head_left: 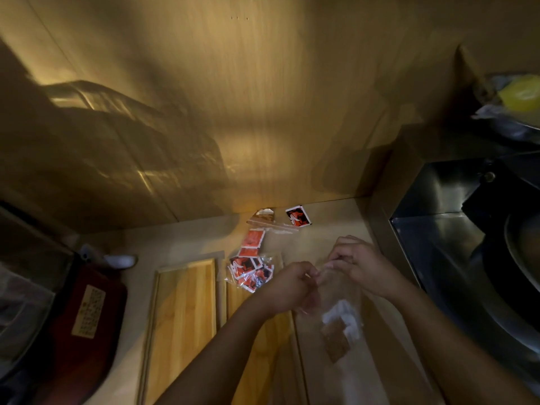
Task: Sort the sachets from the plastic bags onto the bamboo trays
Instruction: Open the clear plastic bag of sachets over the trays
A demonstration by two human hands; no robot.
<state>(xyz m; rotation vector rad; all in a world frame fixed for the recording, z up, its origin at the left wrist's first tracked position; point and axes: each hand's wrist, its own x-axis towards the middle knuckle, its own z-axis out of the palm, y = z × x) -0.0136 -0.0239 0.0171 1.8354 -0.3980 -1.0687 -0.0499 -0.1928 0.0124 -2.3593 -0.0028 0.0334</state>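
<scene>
My left hand [287, 285] and my right hand [355, 264] both pinch the top edge of a clear plastic bag [340, 325] that hangs between them above the counter. White and brown sachets [336, 331] show through its lower part. A second clear bag [251, 273] with several red, black and white sachets lies just left of my left hand. Beyond it lie an orange sachet [252, 241], a brown and white one [264, 214] and a red and black one [298, 216]. Two bamboo trays lie on the counter: one at the left [184, 320], another [263, 340] partly under my left forearm.
A dark red tray with a label [87, 317] lies at the left. A wooden wall [233, 112] rises behind the counter. A metal sink or bin [467, 244] stands at the right, with a yellow item [520, 96] on a shelf above it.
</scene>
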